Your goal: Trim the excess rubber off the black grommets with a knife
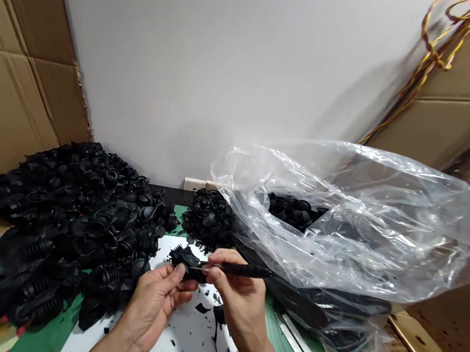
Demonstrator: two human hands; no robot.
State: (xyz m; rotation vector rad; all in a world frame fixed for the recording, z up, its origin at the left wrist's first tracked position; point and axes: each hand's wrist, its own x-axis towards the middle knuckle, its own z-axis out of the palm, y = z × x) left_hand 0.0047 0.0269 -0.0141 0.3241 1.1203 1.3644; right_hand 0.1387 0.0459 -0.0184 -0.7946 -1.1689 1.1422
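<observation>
My left hand [154,306] holds a small black ribbed rubber part [185,258] over a white board [186,344]. My right hand [239,304] grips a thin black-handled knife [242,270], its blade tip laid against the part. Both hands meet at the middle of the view, just above the board. Black rubber trimmings [216,319] lie scattered on the board under the hands.
A large heap of black ribbed rubber parts [71,221] lies to the left. A smaller pile [210,215] sits behind the hands. A clear plastic bag [355,231] holding more parts fills the right. Cardboard boxes [2,91] stand at both sides, with yellow-red wires [433,53] hanging at upper right.
</observation>
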